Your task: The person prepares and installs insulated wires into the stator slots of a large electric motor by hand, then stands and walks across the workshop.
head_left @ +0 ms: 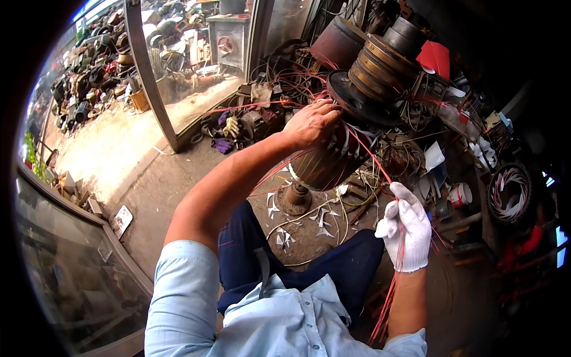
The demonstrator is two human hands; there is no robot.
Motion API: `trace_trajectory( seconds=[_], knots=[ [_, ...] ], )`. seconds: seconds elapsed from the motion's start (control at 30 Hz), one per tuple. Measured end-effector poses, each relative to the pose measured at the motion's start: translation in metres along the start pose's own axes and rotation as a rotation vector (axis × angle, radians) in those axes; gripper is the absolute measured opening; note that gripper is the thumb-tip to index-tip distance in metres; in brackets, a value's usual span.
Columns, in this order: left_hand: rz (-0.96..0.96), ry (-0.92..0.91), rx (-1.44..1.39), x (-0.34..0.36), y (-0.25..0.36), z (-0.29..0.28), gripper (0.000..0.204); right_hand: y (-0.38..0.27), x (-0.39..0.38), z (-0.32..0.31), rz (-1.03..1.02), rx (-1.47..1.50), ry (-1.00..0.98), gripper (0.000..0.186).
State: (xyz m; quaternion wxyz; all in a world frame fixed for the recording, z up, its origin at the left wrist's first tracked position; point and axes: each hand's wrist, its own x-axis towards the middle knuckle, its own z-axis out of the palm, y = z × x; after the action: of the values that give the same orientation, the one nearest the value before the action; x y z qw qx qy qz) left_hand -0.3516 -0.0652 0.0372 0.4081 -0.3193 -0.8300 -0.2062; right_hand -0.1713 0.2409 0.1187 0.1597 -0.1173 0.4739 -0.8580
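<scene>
My bare left hand (314, 124) is closed at the upper edge of a round motor stator (321, 169), with its fingers bent and pressed together. Its fingertips are partly hidden among red strands, so what they pinch is unclear. My right hand (407, 229), in a white knitted glove, grips thin red winding wires (373, 156). These run taut from the stator down to the glove, and their loose ends (389, 300) hang below the wrist. White insulation slips show around the stator's opening. Other red wires stretch left behind my left forearm.
Behind the stator rises a stack of brown rings on a dark flanged disc (363, 98). White paper scraps (285, 238) litter the floor beside a round metal foot (294, 198). Another wound stator (510, 193) lies at right. Gloves (232, 127) and a glazed door frame are at left.
</scene>
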Motion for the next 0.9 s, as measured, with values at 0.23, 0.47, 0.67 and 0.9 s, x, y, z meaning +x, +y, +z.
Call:
trace_trajectory(
  seconds=[0.23, 0.47, 0.67, 0.9],
  knots=[
    [-0.223, 0.153, -0.03, 0.003, 0.025, 0.017, 0.025, -0.04, 0.057, 0.007, -0.256, 0.212, -0.338, 0.044],
    [-0.211, 0.213, -0.013, 0.002, 0.022, 0.024, 0.022, -0.02, 0.129, 0.034, -0.477, -0.714, 0.191, 0.032],
    [-0.221, 0.211, -0.044, 0.002, 0.02, 0.023, 0.024, -0.02, 0.186, 0.049, -0.342, -1.195, 0.259, 0.028],
    [-0.255, 0.261, -0.115, 0.003, 0.017, 0.025, 0.026, -0.009, 0.217, 0.075, -0.288, -1.268, 0.124, 0.025]
  ],
)
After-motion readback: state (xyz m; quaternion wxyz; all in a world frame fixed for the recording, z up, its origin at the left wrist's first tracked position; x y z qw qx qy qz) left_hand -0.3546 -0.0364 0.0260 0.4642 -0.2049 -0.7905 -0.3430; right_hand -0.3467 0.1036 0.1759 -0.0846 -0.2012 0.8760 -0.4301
